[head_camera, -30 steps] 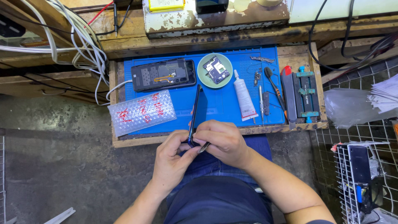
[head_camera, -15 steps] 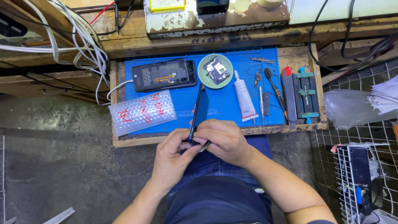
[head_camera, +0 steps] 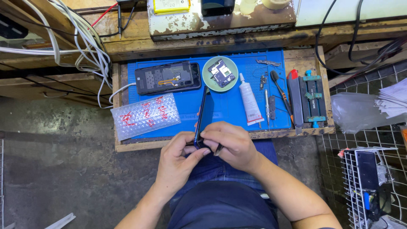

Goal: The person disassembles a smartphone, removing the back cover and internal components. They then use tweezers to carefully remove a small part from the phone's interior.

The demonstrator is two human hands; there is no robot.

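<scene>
Both hands meet at the near edge of the wooden counter [head_camera: 305, 131], over the person's lap. The left hand [head_camera: 178, 163] has its grip closed around the lower end of a dark blue phone panel [head_camera: 204, 116], thumb pressed against its near edge. The right hand [head_camera: 231, 144] folds over the same end from the other side, fingers curled tight on it, and a thin dark tool tip [head_camera: 218, 149] pokes out beneath its thumb. The panel stands on edge, tilted up from the hands and reaching out over the blue work mat [head_camera: 229, 106].

On the mat, well beyond the hands, lies an opened phone body [head_camera: 167, 77] with its insides showing. Just right of it sits a round green dish [head_camera: 208, 73] holding a small circuit board [head_camera: 221, 72]. A white glue tube [head_camera: 250, 99] lies right of the panel, with tweezers [head_camera: 267, 104] and a screwdriver [head_camera: 280, 91] beside it. A bubble-wrap pouch [head_camera: 146, 116] marked in red rests at the mat's left corner. A blue clamp fixture [head_camera: 311, 99] stands at the far right.
</scene>
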